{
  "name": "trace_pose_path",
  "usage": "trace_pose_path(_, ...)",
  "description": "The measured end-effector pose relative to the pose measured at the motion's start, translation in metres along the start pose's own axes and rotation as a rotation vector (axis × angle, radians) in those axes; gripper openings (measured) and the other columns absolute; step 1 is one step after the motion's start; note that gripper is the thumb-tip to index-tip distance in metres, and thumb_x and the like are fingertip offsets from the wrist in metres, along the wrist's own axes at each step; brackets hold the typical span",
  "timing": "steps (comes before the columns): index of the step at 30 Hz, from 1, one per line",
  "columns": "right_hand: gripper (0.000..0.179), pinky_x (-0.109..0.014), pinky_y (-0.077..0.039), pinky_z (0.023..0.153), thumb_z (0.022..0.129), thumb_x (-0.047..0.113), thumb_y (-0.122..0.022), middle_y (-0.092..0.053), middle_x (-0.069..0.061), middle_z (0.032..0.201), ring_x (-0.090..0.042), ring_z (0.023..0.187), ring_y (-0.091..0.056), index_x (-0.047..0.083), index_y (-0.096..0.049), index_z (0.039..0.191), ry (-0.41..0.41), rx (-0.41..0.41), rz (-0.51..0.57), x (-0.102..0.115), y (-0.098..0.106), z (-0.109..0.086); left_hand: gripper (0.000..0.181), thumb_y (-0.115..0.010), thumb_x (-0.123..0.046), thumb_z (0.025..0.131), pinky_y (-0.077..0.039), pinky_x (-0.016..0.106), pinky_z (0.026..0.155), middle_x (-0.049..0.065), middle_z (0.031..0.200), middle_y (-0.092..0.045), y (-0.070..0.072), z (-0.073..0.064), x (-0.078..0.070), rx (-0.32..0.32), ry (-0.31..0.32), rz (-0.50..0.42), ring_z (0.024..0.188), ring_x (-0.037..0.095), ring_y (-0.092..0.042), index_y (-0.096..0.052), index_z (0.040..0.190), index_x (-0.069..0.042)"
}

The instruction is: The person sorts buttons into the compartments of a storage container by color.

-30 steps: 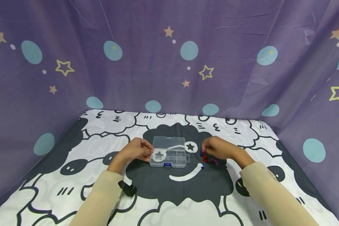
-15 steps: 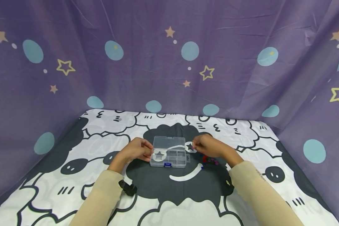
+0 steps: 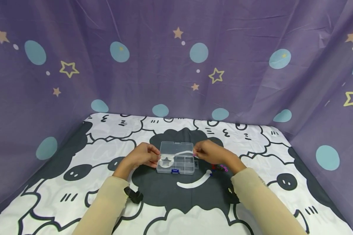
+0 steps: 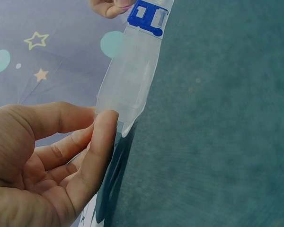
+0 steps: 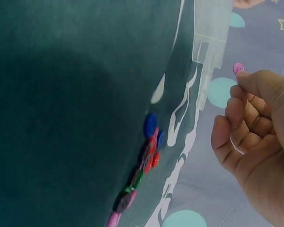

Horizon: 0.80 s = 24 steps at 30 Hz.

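Note:
A clear plastic compartment box (image 3: 184, 164) lies on the cloth with its lid (image 3: 176, 148) raised at the back. A blue latch (image 4: 147, 17) sits on its front side. At the box's left end, my left hand (image 3: 144, 155) holds the edge between thumb and finger (image 4: 104, 127). My right hand (image 3: 211, 152) is by the box's right end, above the cloth. Between its thumb and forefinger it pinches a small pink button (image 5: 238, 68). The other fingers of that hand are curled loosely, with nothing visible in them.
Several loose buttons (image 5: 149, 156), blue, red, green and pink, lie in a small group right of the box. The patterned cloth (image 3: 191, 195) covers the table. A purple curtain (image 3: 176, 65) hangs behind it.
My right hand has moved left from the loose buttons to the box's right end, carrying the pink button. My left hand has stayed at the box.

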State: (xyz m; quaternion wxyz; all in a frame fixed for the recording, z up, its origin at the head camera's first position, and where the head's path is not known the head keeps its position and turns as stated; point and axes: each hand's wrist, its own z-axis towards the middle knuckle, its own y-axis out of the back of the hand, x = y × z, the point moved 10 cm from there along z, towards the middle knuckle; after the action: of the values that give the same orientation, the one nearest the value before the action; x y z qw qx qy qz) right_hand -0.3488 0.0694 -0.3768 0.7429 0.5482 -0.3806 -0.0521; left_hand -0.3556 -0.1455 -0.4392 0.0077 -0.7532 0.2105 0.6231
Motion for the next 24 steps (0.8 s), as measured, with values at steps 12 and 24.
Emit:
trace_pose_path(12, 0.015, -0.021, -0.041, 0.053, 0.100, 0.000, -0.058, -0.055, 0.008, 0.067, -0.002, 0.055, -0.040, 0.006, -0.071, 0.095, -0.030, 0.039, 0.000, -0.003, -0.012, 0.005, 0.022, -0.070, 0.003, 0.091, -0.065, 0.037, 0.064, 0.018, 0.090, -0.066, 0.000, 0.000, -0.001, 0.003, -0.007, 0.001, 0.067, 0.022, -0.068, -0.065, 0.110, 0.012)
trace_pose_path(24, 0.016, -0.021, -0.038, 0.054, 0.100, 0.000, -0.060, -0.052, 0.008, 0.067, -0.003, 0.056, -0.040, 0.008, -0.068, 0.088, -0.027, -0.002, -0.014, -0.005, -0.012, 0.002, 0.022, -0.070, 0.003, 0.091, -0.065, 0.037, 0.064, 0.020, 0.090, -0.066, 0.001, -0.001, -0.001, 0.001, -0.004, 0.001, 0.066, 0.022, -0.068, -0.065, 0.111, 0.012)
